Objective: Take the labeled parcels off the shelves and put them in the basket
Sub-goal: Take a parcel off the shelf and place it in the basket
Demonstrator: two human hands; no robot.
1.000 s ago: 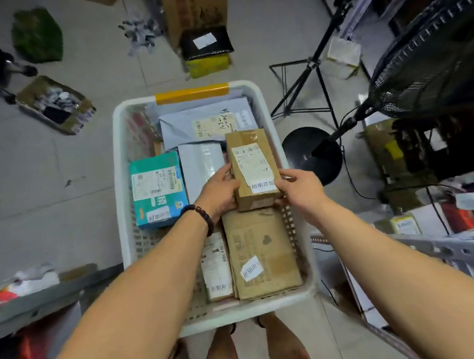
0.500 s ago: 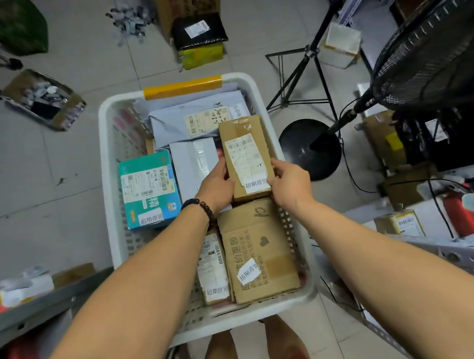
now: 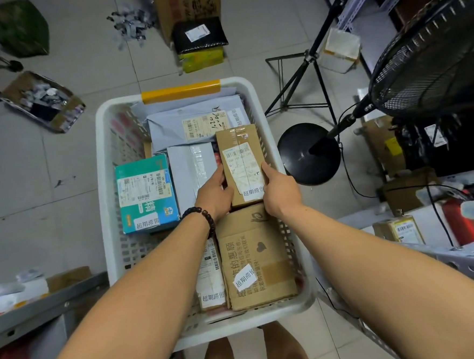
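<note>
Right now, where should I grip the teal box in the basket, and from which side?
Probably from above, across its near and far ends: the teal box lies flat, label up, with the grey parcel close on its right and the basket wall on its left.

Even, dim indoor light; soft shadows; strong wide-angle bending at edges; slight blur.

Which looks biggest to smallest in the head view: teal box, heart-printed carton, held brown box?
1. Heart-printed carton, though nearest the camera.
2. Teal box and held brown box: too alike to rank.
</note>
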